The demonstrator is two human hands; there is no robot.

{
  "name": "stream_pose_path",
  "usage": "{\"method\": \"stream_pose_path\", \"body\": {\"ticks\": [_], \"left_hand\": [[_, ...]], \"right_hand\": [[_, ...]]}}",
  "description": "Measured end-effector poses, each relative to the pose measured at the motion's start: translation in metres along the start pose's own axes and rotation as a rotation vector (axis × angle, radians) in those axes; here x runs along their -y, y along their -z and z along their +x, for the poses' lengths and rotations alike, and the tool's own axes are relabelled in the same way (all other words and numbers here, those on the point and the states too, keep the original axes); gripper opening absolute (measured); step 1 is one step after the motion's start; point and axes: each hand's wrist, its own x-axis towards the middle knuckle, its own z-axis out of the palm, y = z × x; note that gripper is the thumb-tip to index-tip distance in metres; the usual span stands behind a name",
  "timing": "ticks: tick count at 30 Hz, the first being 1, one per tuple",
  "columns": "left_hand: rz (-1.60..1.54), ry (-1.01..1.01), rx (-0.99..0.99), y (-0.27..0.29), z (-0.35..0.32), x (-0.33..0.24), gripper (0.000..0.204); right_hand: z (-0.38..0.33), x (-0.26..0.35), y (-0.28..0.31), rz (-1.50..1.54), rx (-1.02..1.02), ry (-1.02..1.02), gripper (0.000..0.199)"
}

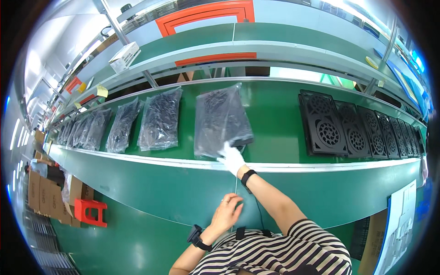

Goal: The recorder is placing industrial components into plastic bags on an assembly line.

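Observation:
My right hand (233, 158), in a white glove, reaches to the near edge of a clear plastic bag (220, 123). Its fingers are closed on the bag's lower right edge; the fingertips are hard to make out. Inside the bag lies a dark flat panel, partly showing through the wrinkled film. My left hand (226, 213) is bare, with a ring on one finger, and hovers close to my body over the bench's near edge. Its fingers are loosely bent, the thumb apart, with nothing held.
Bagged dark panels (160, 119) line the green belt on the left. Black panels with round grilles (323, 123) lean in a row on the right. A pale rail (293, 167) edges the belt. A red stool (90, 212) and cartons (46, 195) stand at lower left.

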Motion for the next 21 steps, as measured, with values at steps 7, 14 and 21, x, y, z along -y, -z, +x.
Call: {"method": "stream_pose_path", "body": {"ticks": [7,14,21], "left_hand": [[0.026,0.293,0.095,-0.031,-0.073,0.119,0.012],[-0.518,0.876,0.012,-0.053,-0.066,0.128,0.016],[-0.427,0.921,-0.077,-0.079,-0.060,0.125,0.017]], "right_hand": [[-0.097,-0.020,0.008,0.430,0.439,-0.432,0.042],[-0.129,-0.073,0.228,-0.342,-0.429,-0.341,0.061],[-0.133,-0.159,0.364,-1.131,-0.224,-0.092,0.061]]}}
